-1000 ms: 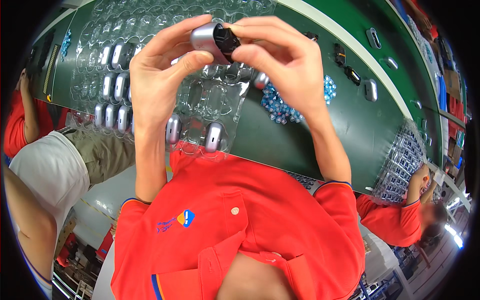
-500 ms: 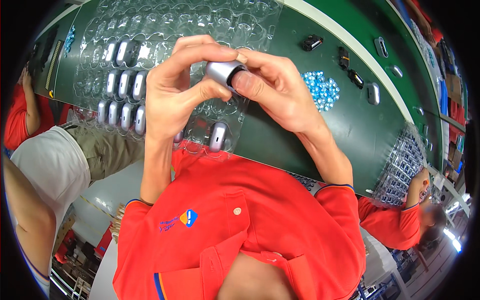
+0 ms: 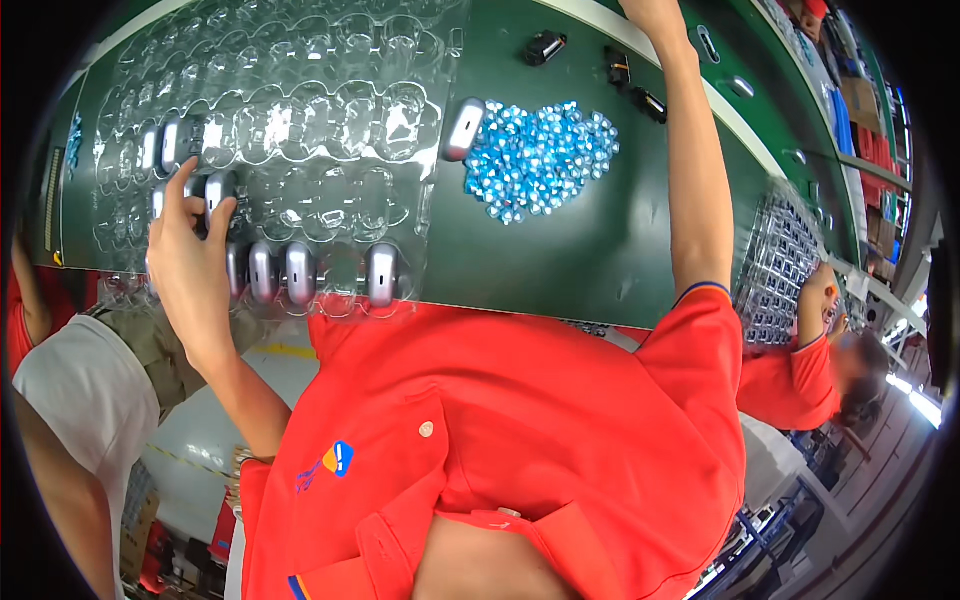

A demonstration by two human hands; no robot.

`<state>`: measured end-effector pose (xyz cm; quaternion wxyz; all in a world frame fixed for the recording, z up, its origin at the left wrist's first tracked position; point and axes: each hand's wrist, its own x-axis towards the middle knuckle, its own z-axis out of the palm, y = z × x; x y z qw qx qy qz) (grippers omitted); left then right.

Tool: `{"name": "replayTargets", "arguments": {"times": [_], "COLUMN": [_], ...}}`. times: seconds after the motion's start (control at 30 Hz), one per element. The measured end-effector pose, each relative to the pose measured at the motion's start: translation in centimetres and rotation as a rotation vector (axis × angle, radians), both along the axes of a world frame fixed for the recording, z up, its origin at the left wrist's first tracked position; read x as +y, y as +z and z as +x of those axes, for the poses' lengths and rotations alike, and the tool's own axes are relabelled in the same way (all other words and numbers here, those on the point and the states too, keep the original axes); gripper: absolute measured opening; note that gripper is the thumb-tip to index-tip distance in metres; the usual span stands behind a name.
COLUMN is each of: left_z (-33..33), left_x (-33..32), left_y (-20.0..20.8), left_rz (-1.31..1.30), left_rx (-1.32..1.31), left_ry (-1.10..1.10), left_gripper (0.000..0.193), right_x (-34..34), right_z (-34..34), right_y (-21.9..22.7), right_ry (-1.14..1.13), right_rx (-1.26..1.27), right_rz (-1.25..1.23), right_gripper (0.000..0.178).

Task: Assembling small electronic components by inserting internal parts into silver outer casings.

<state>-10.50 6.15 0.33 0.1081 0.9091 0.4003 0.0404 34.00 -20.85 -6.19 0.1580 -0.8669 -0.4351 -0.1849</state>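
Note:
My left hand is over the clear plastic tray, thumb and fingers closed about a silver-grey earbud case in one of its rows. The fingers partly cover neighbouring cases. In the row nearest me stand several like cases, among them one case and, past a gap, another case. My right forearm stretches up past the top edge, so the right hand's fingers are out of sight. Between the tray and a heap of shiny blue small pieces lies a single silver case.
Black small parts lie on the green table beyond the blue heap. Past a pale rail, several cases sit on a green strip. A co-worker's hand is at a filled tray on the right.
Both hands held one case together; now they are apart. My left hand has moved left to the tray, my right arm up and away. The view has shifted, uncovering the blue heap and lone case.

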Motion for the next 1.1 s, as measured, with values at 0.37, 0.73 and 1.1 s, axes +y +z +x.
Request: {"name": "replayTargets", "arguments": {"times": [0.37, 0.73, 1.1], "left_z": [-1.3, 5.1, 7.1], "left_x": [0.7, -4.6, -6.8], "left_y": [0.8, -0.5, -1.1], "left_rz": [-0.324, -1.12, -1.081], "left_rx": [-0.576, -0.9, -1.019], "left_ry": [0.023, -0.154, -0.342], "left_gripper": [0.037, 0.037, 0.031], "right_x": [0.3, 1.0, 5.8], "right_z": [-20.6, -20.7, -24.3], "right_y": [2.7, 3.6, 5.8], "right_ry": [0.223, 0.164, 0.258], "right_rx": [0.587, 0.656, 1.351], "right_rz": [0.039, 0.175, 0.552], "right_gripper": [0.015, 0.016, 0.02]}}
